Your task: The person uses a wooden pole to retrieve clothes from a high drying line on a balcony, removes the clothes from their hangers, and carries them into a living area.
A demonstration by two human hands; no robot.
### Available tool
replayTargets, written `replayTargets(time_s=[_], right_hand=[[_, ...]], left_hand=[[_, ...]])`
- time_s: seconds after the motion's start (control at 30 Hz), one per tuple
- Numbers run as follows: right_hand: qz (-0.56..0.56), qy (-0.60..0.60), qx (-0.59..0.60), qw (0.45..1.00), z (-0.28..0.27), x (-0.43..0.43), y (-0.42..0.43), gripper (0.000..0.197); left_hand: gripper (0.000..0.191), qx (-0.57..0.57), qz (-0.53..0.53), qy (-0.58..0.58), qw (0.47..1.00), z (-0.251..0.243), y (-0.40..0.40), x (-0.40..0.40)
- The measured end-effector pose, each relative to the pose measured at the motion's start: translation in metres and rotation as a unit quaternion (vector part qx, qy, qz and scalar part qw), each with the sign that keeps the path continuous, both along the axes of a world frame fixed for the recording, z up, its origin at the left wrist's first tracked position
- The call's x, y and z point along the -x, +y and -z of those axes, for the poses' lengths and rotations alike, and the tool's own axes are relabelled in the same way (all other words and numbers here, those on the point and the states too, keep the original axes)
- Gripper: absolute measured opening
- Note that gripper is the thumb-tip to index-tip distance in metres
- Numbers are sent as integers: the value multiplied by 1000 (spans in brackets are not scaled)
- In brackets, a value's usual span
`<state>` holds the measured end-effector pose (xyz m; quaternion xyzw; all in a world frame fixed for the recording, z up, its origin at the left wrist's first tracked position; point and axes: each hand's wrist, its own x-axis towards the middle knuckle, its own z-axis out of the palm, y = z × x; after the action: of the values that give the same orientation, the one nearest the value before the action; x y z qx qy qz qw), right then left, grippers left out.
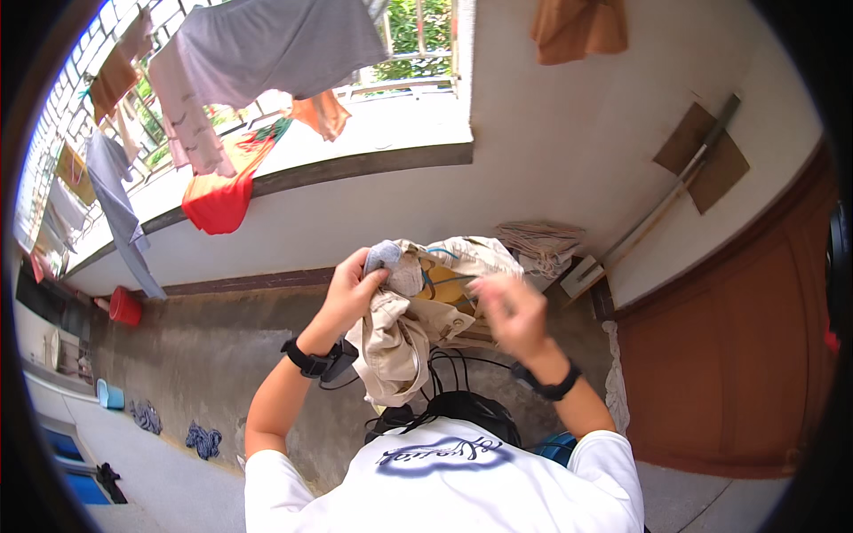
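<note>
My left hand (353, 286) grips the gathered waist of a beige cloth garment (390, 333), which looks like trousers or shorts. A grey cloth part (383, 256) of it lies under my thumb. The garment hangs in front of my body, with a round button (458, 323) on its near flap. Blurred by motion, my right hand (512, 310) is at the garment's right side, fingertips near its upper edge; whether they pinch the cloth is unclear. Thin blue pieces (443, 253) and something yellow (445, 283) show through the opening, partly hidden by cloth.
Laundry hangs by the barred window, including a grey cloth (280, 50) and a red cloth (223, 203). A mop (540, 243) leans at the wall beside a brown door (726, 373). A red bucket (125, 306) and dark cloths (203, 440) are at left.
</note>
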<state>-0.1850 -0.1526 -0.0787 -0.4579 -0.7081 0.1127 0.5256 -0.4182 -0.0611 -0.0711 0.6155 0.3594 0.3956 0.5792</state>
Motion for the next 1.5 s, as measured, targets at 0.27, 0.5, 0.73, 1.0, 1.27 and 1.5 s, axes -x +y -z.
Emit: replayTargets(time_s=[0.27, 0.5, 0.73, 1.0, 1.27, 1.5], right_hand=[[-32, -289, 177, 940, 34, -1, 127, 81], [-258, -89, 107, 956, 51, 149, 197, 22], [-111, -9, 142, 984, 22, 219, 225, 10], [-43, -93, 0, 995, -26, 233, 265, 16], [-58, -104, -28, 992, -35, 234, 312, 19], [-191, -186, -164, 950, -18, 207, 331, 35]], left_hand=[[19, -14, 50, -55, 997, -50, 21, 110], [24, -19, 18, -108, 994, -73, 36, 214], [38, 9, 58, 57, 997, -79, 44, 350], [71, -125, -52, 338, 932, -46, 60, 376], [30, -183, -309, 256, 898, 1, 134, 294], [39, -263, -422, 141, 856, -10, 179, 321]])
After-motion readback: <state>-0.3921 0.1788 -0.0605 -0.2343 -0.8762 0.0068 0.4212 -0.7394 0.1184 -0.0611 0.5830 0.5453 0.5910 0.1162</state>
